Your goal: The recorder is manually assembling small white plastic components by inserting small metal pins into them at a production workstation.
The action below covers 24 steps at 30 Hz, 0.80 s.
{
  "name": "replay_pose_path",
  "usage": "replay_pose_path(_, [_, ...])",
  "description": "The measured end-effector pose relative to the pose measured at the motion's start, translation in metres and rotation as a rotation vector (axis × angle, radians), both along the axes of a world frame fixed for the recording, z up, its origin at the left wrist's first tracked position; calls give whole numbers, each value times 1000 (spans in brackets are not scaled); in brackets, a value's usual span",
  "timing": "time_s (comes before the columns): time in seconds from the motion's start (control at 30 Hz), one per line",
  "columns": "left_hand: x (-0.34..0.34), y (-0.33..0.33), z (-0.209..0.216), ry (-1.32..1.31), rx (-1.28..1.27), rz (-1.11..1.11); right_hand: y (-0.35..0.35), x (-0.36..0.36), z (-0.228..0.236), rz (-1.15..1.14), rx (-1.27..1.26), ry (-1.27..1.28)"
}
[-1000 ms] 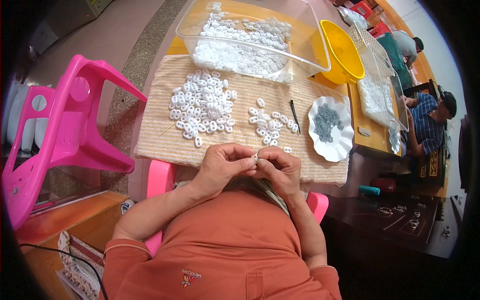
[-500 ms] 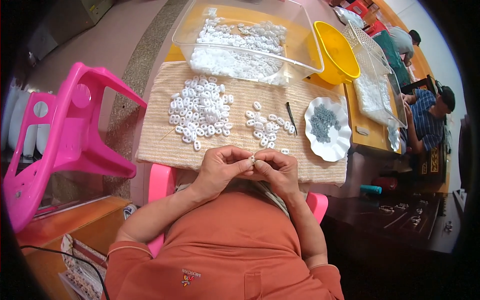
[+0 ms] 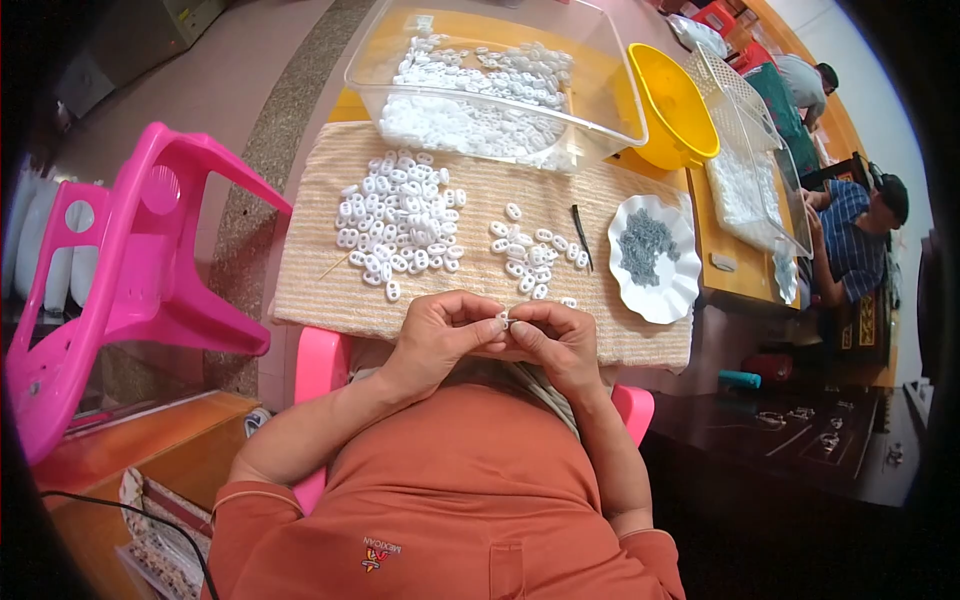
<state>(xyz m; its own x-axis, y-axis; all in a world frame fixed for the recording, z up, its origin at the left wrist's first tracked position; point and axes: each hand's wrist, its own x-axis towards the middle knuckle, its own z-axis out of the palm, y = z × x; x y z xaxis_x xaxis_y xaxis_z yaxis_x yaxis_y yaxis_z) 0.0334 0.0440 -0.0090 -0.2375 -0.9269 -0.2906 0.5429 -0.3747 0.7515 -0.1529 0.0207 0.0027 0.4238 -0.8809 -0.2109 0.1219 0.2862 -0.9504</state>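
Note:
My left hand (image 3: 440, 338) and my right hand (image 3: 562, 342) meet at the table's near edge, thumbs and forefingers pinched together. Between the fingertips is a small white plastic piece (image 3: 506, 319), mostly covered by them, so its exact shape and which hand bears it are hard to tell. Just beyond my hands lies a small group of white oval two-hole plastic pieces (image 3: 530, 252). A larger heap of the same pieces (image 3: 405, 215) sits to the left. Small grey parts (image 3: 648, 245) lie in a white scalloped dish (image 3: 682, 292) on the right.
A striped cloth (image 3: 330, 290) covers the table. Behind stand a clear bin (image 3: 480, 155) of white pieces and a yellow basin (image 3: 680, 110). A black strip (image 3: 582, 237) and a thin stick (image 3: 334, 266) lie on the cloth. A pink stool (image 3: 130, 270) is left; a person (image 3: 855, 235) sits right.
Both hands stay in the same place and pinched. The small white piece between the fingertips shows slightly differently, as the fingers shift a little.

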Motion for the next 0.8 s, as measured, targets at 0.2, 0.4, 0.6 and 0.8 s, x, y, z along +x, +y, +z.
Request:
replay_pose_path(0.2, [0, 0, -1, 10, 4, -3, 0, 2, 2, 7, -16, -16])
replay_pose_path(0.4, [0, 0, -2, 5, -4, -14, 1, 3, 3, 4, -49, 34])
replay_pose_path(0.6, [-2, 2, -2, -9, -29, -11, 4, 5, 0, -28, -20, 40])
replay_pose_path(0.8, [-1, 2, 0, -17, -20, 6, 5, 3, 0, -32, -61, 98])
